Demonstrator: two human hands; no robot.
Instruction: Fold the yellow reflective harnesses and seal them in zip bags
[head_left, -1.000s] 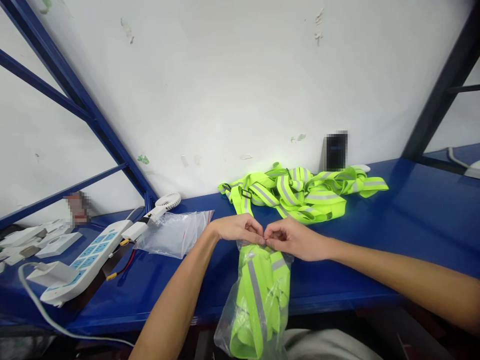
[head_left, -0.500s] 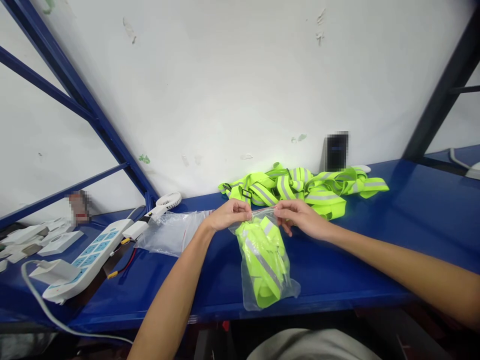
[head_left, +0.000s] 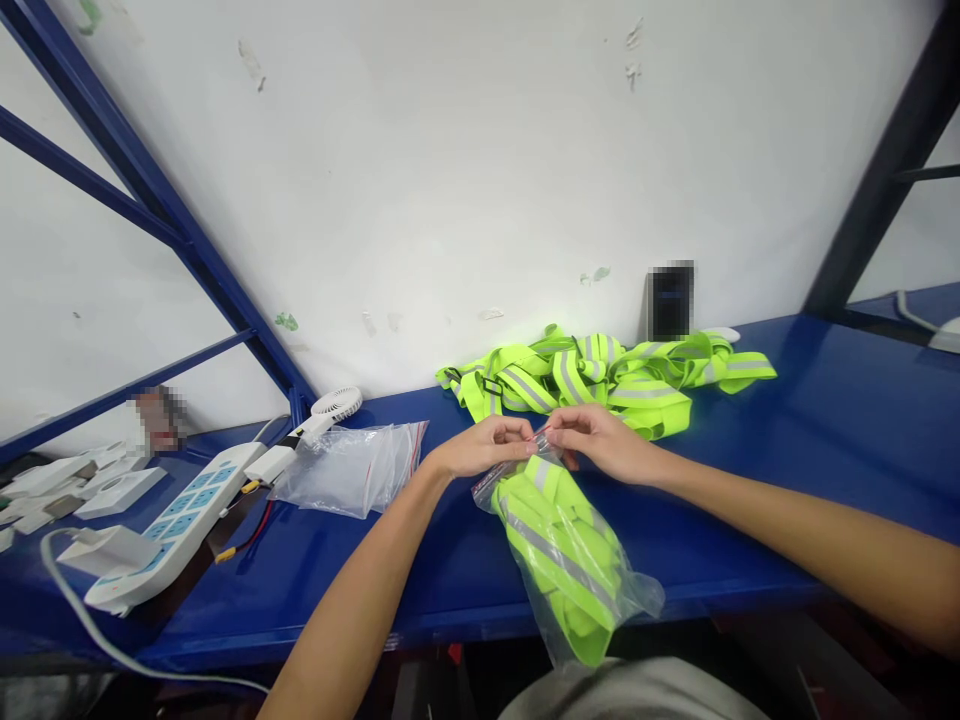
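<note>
A clear zip bag (head_left: 637,592) holds a folded neon-yellow strap (head_left: 562,545) with grey reflective stripes. Its red-lined top edge is pinched by my left hand (head_left: 491,445) and, close beside it, by my right hand (head_left: 600,440). The bag hangs down at a slant, its lower end over the table's front edge. Behind my hands a loose heap of neon-yellow straps (head_left: 574,375) with black buckles lies against the wall. Several flat clear bags (head_left: 352,465) are stacked left of my left hand.
On the blue table (head_left: 787,450) at the left are a white power strip (head_left: 180,525), a small white fan (head_left: 336,403), cables and white adapters (head_left: 120,490). A dark blurred object (head_left: 670,302) leans on the wall. Blue frame bars (head_left: 180,240) rise at the left.
The filled bag has swung right and toward me, its lower end now farther past the table edge. My left hand has moved right along the bag's top, closer to my right hand.
</note>
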